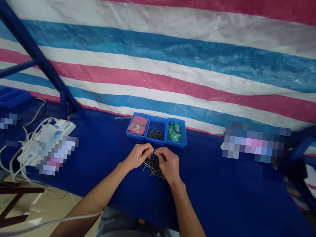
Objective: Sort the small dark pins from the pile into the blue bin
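Note:
My left hand [138, 156] and my right hand [169, 164] meet over a blue cloth-covered table [223, 197]. Both have their fingers pinched together near each other, above a small heap of thin metal pins [153, 168]. What sits between the fingertips is too small to make out. Just beyond the hands stand three small blue bins in a row: the left bin [137, 126] holds something red, the middle bin [156, 130] holds more dark pins, the right bin [176, 132] holds green pieces.
A white power strip [54, 128] with white cables lies at the left of the table. A blue tray [3, 96] sits at the far left. A striped red, white and blue tarp [166, 57] hangs behind. A dark wooden stool [4, 203] stands below left.

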Demonstrator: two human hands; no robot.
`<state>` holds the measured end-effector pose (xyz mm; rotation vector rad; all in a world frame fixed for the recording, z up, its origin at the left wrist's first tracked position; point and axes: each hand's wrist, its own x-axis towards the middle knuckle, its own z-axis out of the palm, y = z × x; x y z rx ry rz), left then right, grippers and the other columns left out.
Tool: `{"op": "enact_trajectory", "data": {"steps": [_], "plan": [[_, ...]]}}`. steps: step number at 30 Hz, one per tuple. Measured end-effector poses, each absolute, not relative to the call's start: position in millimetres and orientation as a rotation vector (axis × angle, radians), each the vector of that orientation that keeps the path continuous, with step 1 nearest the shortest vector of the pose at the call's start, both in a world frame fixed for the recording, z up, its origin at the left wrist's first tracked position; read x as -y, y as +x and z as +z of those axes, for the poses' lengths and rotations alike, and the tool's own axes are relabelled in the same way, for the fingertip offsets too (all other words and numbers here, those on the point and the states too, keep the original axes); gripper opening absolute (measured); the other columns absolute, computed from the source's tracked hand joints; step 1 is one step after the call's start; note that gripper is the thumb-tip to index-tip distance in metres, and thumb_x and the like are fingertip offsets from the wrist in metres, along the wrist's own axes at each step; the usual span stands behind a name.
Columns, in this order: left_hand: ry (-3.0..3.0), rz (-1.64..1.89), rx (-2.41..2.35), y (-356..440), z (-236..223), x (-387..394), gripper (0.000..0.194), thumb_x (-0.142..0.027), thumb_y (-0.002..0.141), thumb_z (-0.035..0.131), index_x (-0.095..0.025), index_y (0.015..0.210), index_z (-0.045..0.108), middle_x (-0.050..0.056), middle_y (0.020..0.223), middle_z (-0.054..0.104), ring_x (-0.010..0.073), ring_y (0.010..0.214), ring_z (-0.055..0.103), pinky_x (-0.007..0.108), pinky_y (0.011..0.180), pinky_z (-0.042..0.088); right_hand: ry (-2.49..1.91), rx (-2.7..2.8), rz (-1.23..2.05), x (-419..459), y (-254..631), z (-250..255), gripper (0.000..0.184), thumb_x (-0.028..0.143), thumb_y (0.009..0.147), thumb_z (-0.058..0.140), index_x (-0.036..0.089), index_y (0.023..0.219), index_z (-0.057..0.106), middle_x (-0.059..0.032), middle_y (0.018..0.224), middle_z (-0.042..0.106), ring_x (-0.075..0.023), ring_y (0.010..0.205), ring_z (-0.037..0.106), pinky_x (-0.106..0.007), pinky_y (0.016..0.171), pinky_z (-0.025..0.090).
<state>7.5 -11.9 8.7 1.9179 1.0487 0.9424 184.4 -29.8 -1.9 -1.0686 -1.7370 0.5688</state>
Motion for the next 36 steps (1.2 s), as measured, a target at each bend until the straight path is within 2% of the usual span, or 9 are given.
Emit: {"op": "enact_trajectory", "data": {"steps": [10,19,28,32,36], "plan": [[1.998,0.932,-1.089,8.2,8.0,13.4,0.033,-0.029,0.101,0.044,-0.016,0.074,0.057,-0.002,0.067,0.059,0.0104,0.061,0.054,0.022,0.066,0.039,-1.122,1.782,0.568,33.2,179.6,2.3,0.020,0.024,0.098,0.051,0.021,0.087,0.067,-0.0035,0.083,0.069,-0.0169,0.074,0.064,-0.027,0.072,0.047],[2.001,0.968,-1.102,9.2,10.1,14.6,0.033,-0.030,0.101,0.043,-0.016,0.075,0.057,-0.001,0.067,0.059,0.0110,0.063,0.056,0.022,0.067,0.040,-1.262,1.879,0.468,35.8,175.4,1.3,0.029,0.026,0.102,0.040,0.021,0.083,0.061,-0.0029,0.079,0.066,-0.0154,0.070,0.060,-0.025,0.067,0.040],[2.035,0.943,-1.124,10.0,9.9,14.4,0.033,-0.034,0.101,0.044,-0.017,0.077,0.060,0.000,0.068,0.062,0.0120,0.062,0.057,0.023,0.067,0.041,-1.415,1.824,0.245,33.8,171.4,-3.5,0.045,0.035,0.104,0.037,0.020,0.064,0.051,-0.0008,0.053,0.054,-0.0131,0.047,0.049,-0.027,0.053,0.025],[2.038,0.933,-1.128,10.7,8.9,14.3,0.034,-0.034,0.101,0.043,-0.017,0.078,0.060,0.000,0.067,0.062,0.0120,0.063,0.058,0.023,0.067,0.041,-1.411,1.778,0.235,32.8,174.1,-2.6,0.052,0.039,0.104,0.037,0.020,0.057,0.050,-0.0002,0.048,0.051,-0.0114,0.043,0.044,-0.027,0.051,0.024],[2.037,0.941,-1.130,11.1,8.5,14.7,0.032,-0.033,0.101,0.044,-0.017,0.078,0.061,0.000,0.068,0.062,0.0116,0.063,0.058,0.022,0.067,0.041,-1.380,1.766,0.319,32.3,178.7,1.5,0.051,0.041,0.103,0.039,0.019,0.058,0.049,0.0011,0.049,0.050,-0.0105,0.044,0.041,-0.026,0.051,0.027]]}}
